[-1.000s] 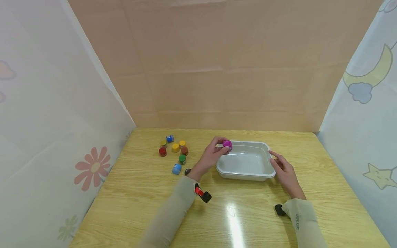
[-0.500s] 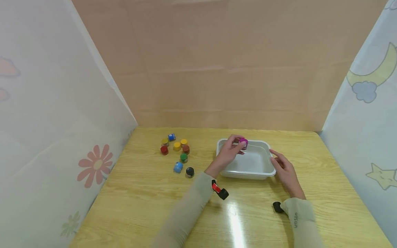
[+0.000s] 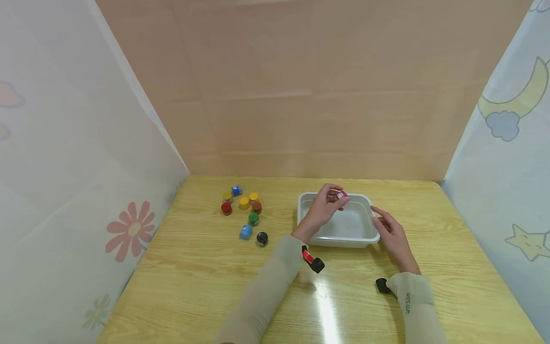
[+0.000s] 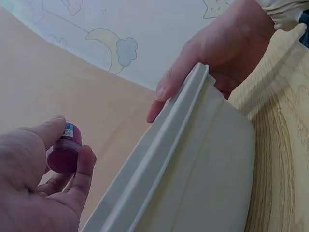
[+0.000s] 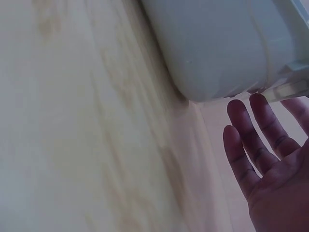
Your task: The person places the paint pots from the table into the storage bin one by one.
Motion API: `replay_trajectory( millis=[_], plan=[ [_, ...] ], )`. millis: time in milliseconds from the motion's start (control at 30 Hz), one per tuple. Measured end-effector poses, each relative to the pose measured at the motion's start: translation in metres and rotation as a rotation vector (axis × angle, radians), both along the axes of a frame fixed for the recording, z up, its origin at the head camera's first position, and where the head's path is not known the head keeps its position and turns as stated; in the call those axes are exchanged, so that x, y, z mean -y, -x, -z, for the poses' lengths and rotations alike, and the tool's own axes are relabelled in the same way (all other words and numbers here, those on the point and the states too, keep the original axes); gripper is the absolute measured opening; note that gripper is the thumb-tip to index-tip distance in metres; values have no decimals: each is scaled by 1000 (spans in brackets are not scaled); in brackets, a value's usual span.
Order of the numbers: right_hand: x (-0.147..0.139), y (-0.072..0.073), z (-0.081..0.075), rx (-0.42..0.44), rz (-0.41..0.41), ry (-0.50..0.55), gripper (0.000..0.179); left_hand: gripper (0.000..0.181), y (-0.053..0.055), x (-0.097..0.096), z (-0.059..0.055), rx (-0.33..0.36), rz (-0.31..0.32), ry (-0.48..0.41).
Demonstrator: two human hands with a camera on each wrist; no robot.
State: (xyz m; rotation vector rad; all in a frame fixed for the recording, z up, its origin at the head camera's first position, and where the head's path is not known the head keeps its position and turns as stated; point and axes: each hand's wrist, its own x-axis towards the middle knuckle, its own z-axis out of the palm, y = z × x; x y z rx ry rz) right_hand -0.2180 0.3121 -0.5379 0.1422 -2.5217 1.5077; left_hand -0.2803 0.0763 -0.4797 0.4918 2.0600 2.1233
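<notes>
My left hand (image 3: 323,209) pinches a small purple paint jar (image 3: 341,195) between thumb and fingers, above the white plastic tray (image 3: 354,223). In the left wrist view the jar (image 4: 65,152) is tilted, its white and blue label partly showing, and it is apart from the tray. At the tray's right end my right hand (image 3: 394,239) touches the rim with fingers loosely extended. The right wrist view shows those fingers (image 5: 263,118) fairly straight against the tray's outer side (image 5: 217,53). The head view shows no jar in the visible part of the tray; my left hand hides some of it.
Left of the tray, several paint jars stand or lie on the wooden table (image 3: 193,277): black (image 3: 262,239), light blue (image 3: 246,232), green (image 3: 254,219), brown (image 3: 256,207), red (image 3: 226,208), yellow (image 3: 244,202), dark blue (image 3: 237,190). Paper-covered walls border the table.
My left hand has moved right with the purple jar, from the tray's left rim to above its middle, and the jar has tipped. The right hand stays at the rim.
</notes>
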Motion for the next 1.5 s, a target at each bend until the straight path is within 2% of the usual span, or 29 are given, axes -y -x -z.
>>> replay_trajectory(
  millis=[200, 333, 467, 833, 1067, 1200, 1500],
  plan=[
    [1, -1, 3, 2, 0, 14, 47, 35, 3, -4, 4, -21, -98, 63],
    [2, -2, 4, -10, 1, 24, 47, 32, 5, -5, 6, -49, -125, 96],
    [2, -3, 4, -10, 3, 22, 47, 30, 7, -7, 7, -67, -122, 150],
    [-1, -3, 5, 35, 2, 20, 50, 34, 10, -17, 10, -75, -68, 262],
    [-3, -1, 6, 63, 8, 4, 50, 34, 11, -21, 13, -46, -92, 253],
    [-2, -1, 4, 61, 9, 0, 50, 32, 12, -20, 14, -65, -87, 247],
    [-2, 0, 4, 59, 10, 3, 50, 31, 12, -19, 15, -86, -87, 319]
  ],
)
